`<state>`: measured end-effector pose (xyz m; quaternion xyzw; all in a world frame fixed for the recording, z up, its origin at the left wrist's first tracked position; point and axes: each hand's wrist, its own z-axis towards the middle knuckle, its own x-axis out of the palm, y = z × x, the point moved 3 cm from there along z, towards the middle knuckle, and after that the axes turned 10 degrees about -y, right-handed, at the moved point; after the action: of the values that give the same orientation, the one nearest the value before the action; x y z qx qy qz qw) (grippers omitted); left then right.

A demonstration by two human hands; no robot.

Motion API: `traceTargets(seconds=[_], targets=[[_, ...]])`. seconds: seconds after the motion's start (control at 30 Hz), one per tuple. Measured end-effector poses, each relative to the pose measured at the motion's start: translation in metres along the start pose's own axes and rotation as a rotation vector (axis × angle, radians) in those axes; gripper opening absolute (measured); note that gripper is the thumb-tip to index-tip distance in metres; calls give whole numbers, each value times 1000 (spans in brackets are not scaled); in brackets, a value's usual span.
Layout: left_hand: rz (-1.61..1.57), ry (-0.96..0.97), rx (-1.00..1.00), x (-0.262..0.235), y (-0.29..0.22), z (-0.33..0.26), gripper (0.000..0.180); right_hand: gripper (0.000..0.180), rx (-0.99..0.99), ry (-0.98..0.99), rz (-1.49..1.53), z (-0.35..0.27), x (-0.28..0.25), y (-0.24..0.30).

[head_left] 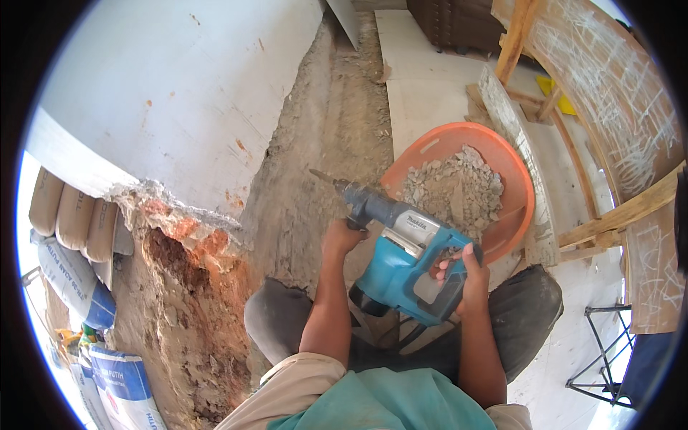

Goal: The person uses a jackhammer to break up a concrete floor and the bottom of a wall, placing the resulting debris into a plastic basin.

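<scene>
A blue and black rotary hammer [401, 251] lies across the space in front of my knees, its chisel bit [322, 175] pointing to the far left above the rough ground. My left hand [345, 238] is closed round the side handle near the tool's front. Around the rear D-shaped handle my right hand [469, 279] is wrapped, its fingers showing in the handle's opening. Whether the bit touches the ground I cannot tell. Just beyond the tool's body sits an orange basin [517, 233] with broken grey rubble [455, 186] in it.
A white wall [186, 93] rises at left, its lower edge broken open to red brick [193, 244]. The rough trench strip [344, 93] runs away ahead. Paper sacks [75, 222] stack at far left. A plank [512, 136] and wooden frame [609, 218] stand at right, near a folding stand [602, 351].
</scene>
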<state>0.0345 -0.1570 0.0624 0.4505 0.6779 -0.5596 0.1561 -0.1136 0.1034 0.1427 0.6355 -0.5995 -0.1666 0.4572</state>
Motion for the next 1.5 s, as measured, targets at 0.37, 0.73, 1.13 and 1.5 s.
traceTargets(seconds=[0.37,0.73,1.13,1.5], targets=[[-41,4,-50,10,14,-5,45,38,-61,7,-90,-18,3,3],[-423,-247,-116,-5,-2,-5,43,36,-331,200,-458,-36,91,65],[-1222,-347,-172,19,-8,34,34,36,-562,424,-786,-68,202,96],[-1181,-384,-147,24,-7,50,34,34,-569,480,-792,-57,209,91]])
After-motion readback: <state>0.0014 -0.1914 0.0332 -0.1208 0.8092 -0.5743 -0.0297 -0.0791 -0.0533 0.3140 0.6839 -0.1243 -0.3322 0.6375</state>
